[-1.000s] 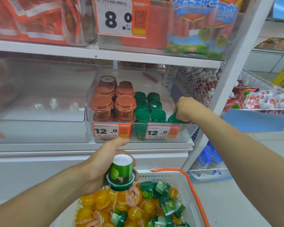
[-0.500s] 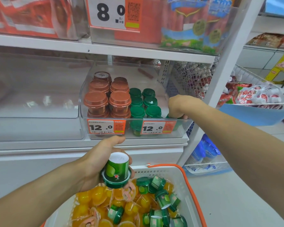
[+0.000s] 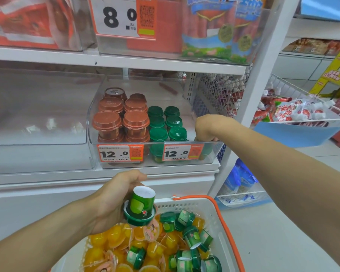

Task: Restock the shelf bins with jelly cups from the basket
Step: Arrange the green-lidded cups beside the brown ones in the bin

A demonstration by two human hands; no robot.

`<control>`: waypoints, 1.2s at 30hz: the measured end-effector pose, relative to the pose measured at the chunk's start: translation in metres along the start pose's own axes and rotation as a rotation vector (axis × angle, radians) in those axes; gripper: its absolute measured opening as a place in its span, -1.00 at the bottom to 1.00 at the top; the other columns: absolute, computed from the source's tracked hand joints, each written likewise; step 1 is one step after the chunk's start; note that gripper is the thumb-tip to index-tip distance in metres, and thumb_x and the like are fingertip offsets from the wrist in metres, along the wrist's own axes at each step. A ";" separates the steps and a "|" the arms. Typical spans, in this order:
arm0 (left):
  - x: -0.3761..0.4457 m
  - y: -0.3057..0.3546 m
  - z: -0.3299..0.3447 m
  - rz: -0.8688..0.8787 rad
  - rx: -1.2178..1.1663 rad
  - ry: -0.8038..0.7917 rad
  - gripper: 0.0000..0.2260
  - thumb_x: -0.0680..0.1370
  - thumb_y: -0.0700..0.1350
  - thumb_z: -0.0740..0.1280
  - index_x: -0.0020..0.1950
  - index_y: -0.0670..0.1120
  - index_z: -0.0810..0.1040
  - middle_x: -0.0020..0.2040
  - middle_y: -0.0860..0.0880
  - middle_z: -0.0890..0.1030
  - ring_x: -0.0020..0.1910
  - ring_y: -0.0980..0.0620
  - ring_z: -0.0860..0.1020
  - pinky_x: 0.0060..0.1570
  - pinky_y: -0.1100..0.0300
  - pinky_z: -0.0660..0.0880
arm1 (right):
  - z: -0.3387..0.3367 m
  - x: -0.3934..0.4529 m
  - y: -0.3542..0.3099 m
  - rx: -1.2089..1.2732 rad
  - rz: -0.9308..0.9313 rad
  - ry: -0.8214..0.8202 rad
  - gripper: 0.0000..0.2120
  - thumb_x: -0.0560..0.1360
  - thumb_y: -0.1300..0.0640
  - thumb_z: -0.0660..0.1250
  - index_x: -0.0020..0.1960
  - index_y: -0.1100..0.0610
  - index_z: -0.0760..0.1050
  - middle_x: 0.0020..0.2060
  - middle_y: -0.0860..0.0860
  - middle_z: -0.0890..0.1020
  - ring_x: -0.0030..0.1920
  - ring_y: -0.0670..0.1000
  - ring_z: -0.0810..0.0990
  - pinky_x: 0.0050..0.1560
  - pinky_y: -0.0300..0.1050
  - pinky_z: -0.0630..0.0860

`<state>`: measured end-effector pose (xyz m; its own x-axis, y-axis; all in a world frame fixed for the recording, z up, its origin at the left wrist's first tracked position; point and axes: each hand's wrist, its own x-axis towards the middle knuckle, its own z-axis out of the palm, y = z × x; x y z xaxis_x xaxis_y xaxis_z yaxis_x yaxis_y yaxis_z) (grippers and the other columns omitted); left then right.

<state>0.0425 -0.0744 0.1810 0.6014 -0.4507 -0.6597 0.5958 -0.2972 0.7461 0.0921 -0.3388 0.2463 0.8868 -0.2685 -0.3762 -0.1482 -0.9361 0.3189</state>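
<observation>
A clear shelf bin (image 3: 214,152) holds stacked brown-lidded cups (image 3: 122,122) on its left and green-lidded jelly cups (image 3: 166,122) in its middle. My right hand (image 3: 205,127) reaches into the bin's front right corner, its fingers curled down over a green jelly cup (image 3: 206,152) that shows dimly through the front wall. Below, my left hand (image 3: 114,199) grips another green jelly cup (image 3: 140,206), held upside down with its white bottom up, just above the white basket (image 3: 217,216). The basket holds several green cups (image 3: 190,234) and orange jelly cups (image 3: 114,238).
To the left is a large clear bin (image 3: 37,154). The shelf above (image 3: 126,61) carries red packets and an 8.0 price tag. A white upright post (image 3: 251,95) stands right of my arm, with a wire basket of snack packs (image 3: 302,112) beyond it.
My right hand has sunk slightly lower into the bin's front right corner, and the green lid under it is now hidden. My left hand still holds its cup over the basket.
</observation>
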 end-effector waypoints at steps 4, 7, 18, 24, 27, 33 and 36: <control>-0.002 0.001 0.004 -0.003 0.007 0.048 -0.45 0.18 -0.08 0.37 0.08 -0.33 0.48 -0.10 -0.36 0.60 -0.19 -0.33 0.61 0.08 -0.28 0.52 | 0.004 0.012 0.007 0.013 0.004 -0.009 -0.74 0.60 0.16 0.22 0.14 0.24 0.62 -0.22 0.04 0.57 -0.11 0.13 0.53 -0.06 -0.08 0.50; 0.000 0.001 0.004 -0.011 0.044 0.042 -0.40 0.16 -0.09 0.36 0.14 -0.33 0.46 -0.10 -0.37 0.62 -0.22 -0.39 0.63 0.04 -0.23 0.51 | 0.007 0.020 0.012 0.052 -0.003 -0.010 -0.68 0.51 0.24 0.24 0.19 0.14 0.64 0.11 0.07 0.66 0.08 0.13 0.62 0.17 0.03 0.58; -0.002 0.001 0.002 0.039 -0.076 -0.075 -0.67 0.54 -0.11 0.24 0.22 -0.28 0.43 -0.01 -0.36 0.61 -0.16 -0.34 0.65 -0.37 0.12 0.54 | 0.003 0.003 0.009 0.118 0.037 0.082 -0.80 0.56 0.14 0.32 -0.20 0.22 0.52 -0.25 0.09 0.58 -0.28 0.09 0.54 -0.19 -0.10 0.50; -0.012 0.010 0.004 0.029 -0.369 -0.198 -0.57 0.46 -0.07 0.23 0.24 -0.30 0.47 0.06 -0.38 0.59 -0.10 -0.34 0.63 -0.39 0.14 0.52 | -0.012 -0.060 -0.014 0.587 -0.194 0.422 -0.77 0.58 -0.04 0.33 -0.09 0.11 0.61 -0.21 0.02 0.68 -0.24 -0.02 0.65 -0.16 -0.14 0.51; -0.016 0.014 0.006 0.096 -0.490 -0.229 -0.61 0.50 -0.13 0.27 0.27 -0.31 0.49 0.10 -0.39 0.60 -0.05 -0.36 0.64 -0.26 0.08 0.64 | -0.005 -0.092 -0.035 0.787 -0.508 0.133 -0.76 0.55 -0.10 0.36 0.05 0.06 0.60 -0.20 -0.05 0.68 -0.30 -0.14 0.66 -0.24 -0.19 0.57; -0.021 0.019 0.006 0.254 -0.490 -0.208 -0.63 0.48 -0.11 0.38 0.25 -0.24 0.58 0.09 -0.28 0.67 0.06 -0.29 0.66 0.01 -0.03 0.64 | 0.010 -0.091 -0.045 0.954 -0.604 0.085 -0.37 0.31 -0.14 0.55 0.30 -0.05 0.44 0.08 -0.05 0.60 -0.06 0.01 0.67 0.02 0.02 0.64; -0.024 0.020 0.005 0.305 -0.402 -0.223 -0.60 0.47 -0.11 0.37 0.29 -0.21 0.55 0.15 -0.28 0.65 0.17 -0.29 0.62 0.18 -0.06 0.57 | 0.018 -0.088 -0.049 1.118 -0.614 0.106 -0.37 0.26 0.01 0.64 0.26 -0.02 0.47 0.08 -0.03 0.64 0.02 0.04 0.67 0.11 0.05 0.62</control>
<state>0.0369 -0.0740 0.2120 0.6770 -0.6468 -0.3513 0.5951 0.2001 0.7783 0.0138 -0.2731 0.2482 0.9630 0.2444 -0.1136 0.0561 -0.5939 -0.8025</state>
